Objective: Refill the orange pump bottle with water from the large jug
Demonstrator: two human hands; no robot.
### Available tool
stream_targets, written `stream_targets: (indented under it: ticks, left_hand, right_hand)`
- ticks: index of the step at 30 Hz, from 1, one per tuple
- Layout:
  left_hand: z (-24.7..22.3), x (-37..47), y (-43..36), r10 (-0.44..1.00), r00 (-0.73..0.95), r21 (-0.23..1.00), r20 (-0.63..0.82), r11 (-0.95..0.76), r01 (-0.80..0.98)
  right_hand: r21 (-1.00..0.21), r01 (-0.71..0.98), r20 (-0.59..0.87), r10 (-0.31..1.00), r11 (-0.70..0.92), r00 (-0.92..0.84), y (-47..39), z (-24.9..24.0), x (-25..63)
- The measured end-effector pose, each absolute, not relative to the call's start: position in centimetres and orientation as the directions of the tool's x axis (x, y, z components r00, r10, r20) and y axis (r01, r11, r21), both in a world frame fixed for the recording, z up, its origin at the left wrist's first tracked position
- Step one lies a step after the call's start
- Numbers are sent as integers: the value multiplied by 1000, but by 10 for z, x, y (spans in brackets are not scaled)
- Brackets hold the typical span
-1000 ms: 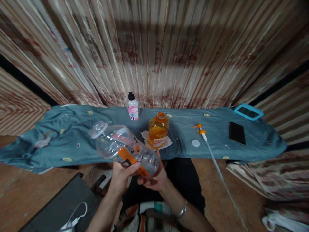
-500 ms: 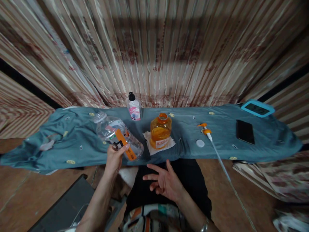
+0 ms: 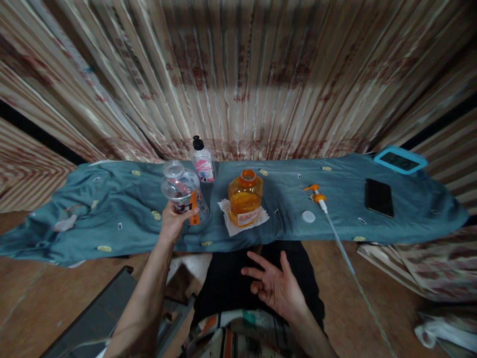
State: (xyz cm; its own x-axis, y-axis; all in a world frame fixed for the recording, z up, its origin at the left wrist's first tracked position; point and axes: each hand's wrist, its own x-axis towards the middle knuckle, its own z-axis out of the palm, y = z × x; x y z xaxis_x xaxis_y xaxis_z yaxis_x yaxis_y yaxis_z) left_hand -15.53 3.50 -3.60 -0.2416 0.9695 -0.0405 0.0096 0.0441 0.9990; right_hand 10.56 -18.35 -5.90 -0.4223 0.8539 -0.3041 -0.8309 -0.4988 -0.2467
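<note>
My left hand (image 3: 175,221) grips a clear plastic bottle (image 3: 174,188) with an orange and black label. This bottle stands roughly upright, its wide mouth uncapped; whether its base touches the cloth I cannot tell. My right hand (image 3: 278,288) hovers over my lap, palm up, fingers spread, holding nothing. Between the hands, beyond the table's near edge, an orange see-through bottle (image 3: 245,199) of amber liquid sits uncapped on a folded white tissue (image 3: 228,226). To its right lie a round white cap (image 3: 308,217) and an orange pump head (image 3: 316,194) with a long pale tube reaching past the table edge.
A teal patterned cloth (image 3: 134,233) covers the narrow table. Behind the clear bottle stands a small black-capped bottle (image 3: 203,164) with a pink label. A dark phone (image 3: 379,198) and a blue-framed clock (image 3: 400,160) lie at the right. A striped curtain (image 3: 238,74) hangs behind.
The clear bottle has gone from tilted left to roughly upright in my left hand, closer to the small bottle. My right hand has shifted right and slightly down, still spread.
</note>
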Motion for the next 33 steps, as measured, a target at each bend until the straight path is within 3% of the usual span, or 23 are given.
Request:
stream_targets:
  ticks: [10,15,19,22,24,27,30,33]
  left_hand:
    - [-44,-170,38,973,-231,991,-27,57,124]
    - [-59,-174,15,952,-295,985,74,-23,173]
    - [-68,-168,-29,902,-427,995,59,-17,101]
    - [-69,-152,-69,913,-406,998,36,-11,64]
    - [-65,-136,-93,937,-349,999,-23,34,27]
    - [-55,-104,-122,961,-148,969,-234,219,-111]
    - [-46,-70,-139,890,179,817,-420,456,-353]
    - [-37,-41,-151,769,479,627,-423,630,-458]
  right_hand:
    - [-271,-830,-325,858,-487,-397,-183,-58,104]
    - [-317,-822,-364,861,-473,-355,-186,-59,104]
    - [-387,-804,-416,864,-451,-284,-185,-61,105]
    - [-471,-766,-454,865,-438,-215,-183,-60,105]
    - [-562,-722,-463,877,-405,-132,-182,-57,103]
    - [-769,-576,-387,919,-277,74,-184,-49,98]
    - [-952,-289,-175,956,-102,237,-186,-40,91]
    - [-998,27,68,975,64,212,-184,-43,86]
